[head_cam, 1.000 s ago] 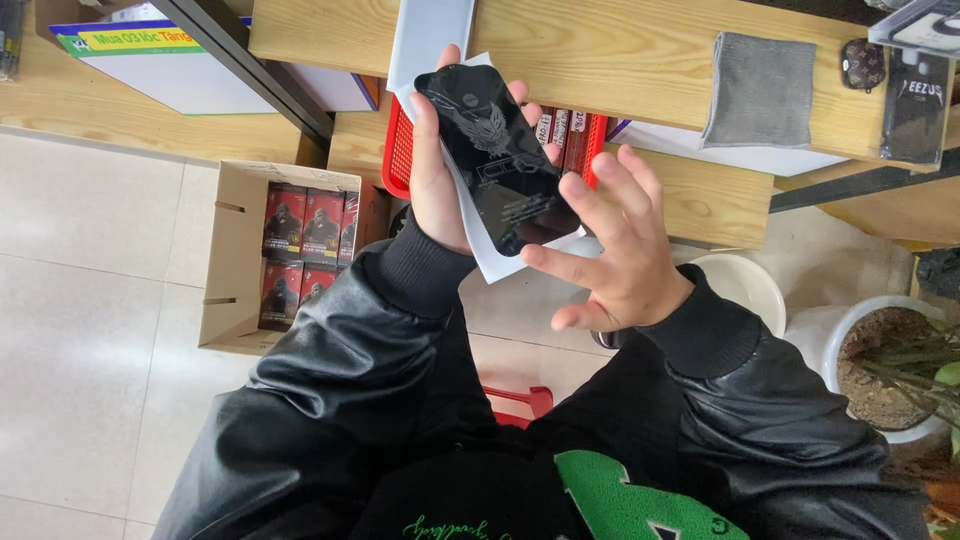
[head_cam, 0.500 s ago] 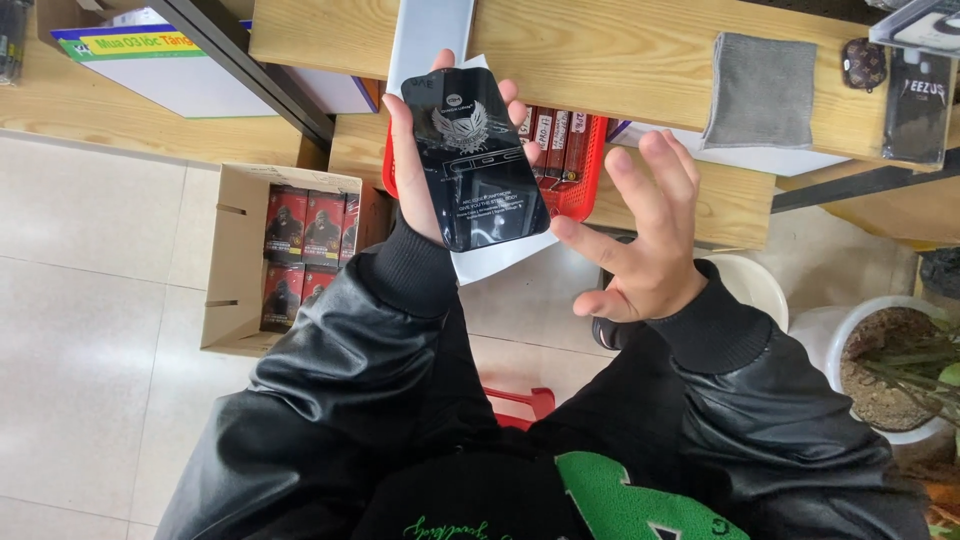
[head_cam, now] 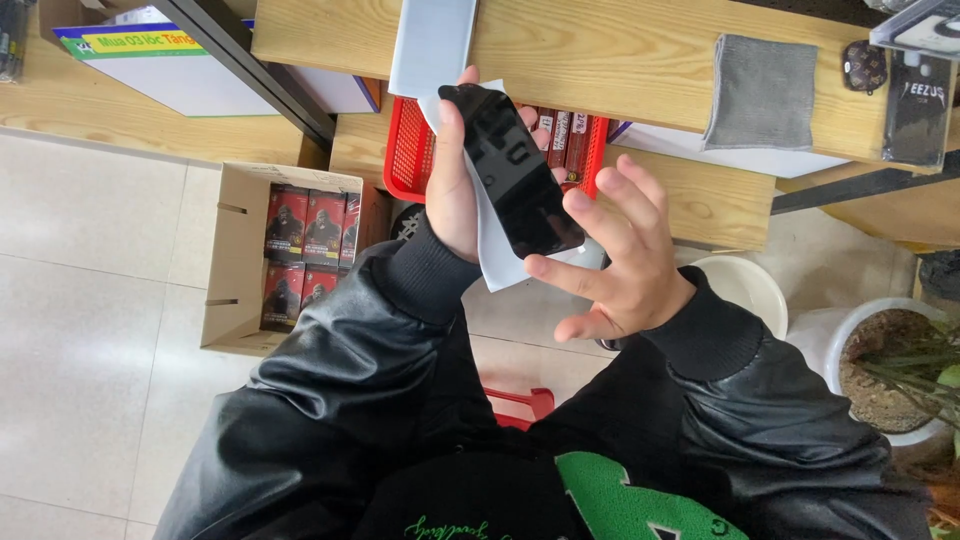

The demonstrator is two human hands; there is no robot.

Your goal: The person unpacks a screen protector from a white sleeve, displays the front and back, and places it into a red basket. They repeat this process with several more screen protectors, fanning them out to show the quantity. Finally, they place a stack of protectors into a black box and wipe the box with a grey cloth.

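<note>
Between the left hand's [head_cam: 452, 185] thumb and curled fingers sits a black phone [head_cam: 515, 170], screen up, with a white sheet [head_cam: 492, 255] tucked under it and sticking out past the lower fingers. Left fingers are wrapped tight round phone and sheet together. Right hand [head_cam: 615, 270] is just beside the phone's near end, fingers spread wide and holding nothing, thumb tip close to or touching the bottom corner (hard to tell which). Step in hand looks like working on the phone's glass face, with the right fingers about to come down on it. That move would want a flat, even press from the fingertips while the left grip keeps phone and sheet from sliding apart. Beyond the fingertips: red basket [head_cam: 405, 160] under the wooden bench [head_cam: 600, 50], grey cloth [head_cam: 762, 92] well off past the right fingers. Cardboard box [head_cam: 230, 260] of small packets lies on the floor, left of the left wrist.
</note>
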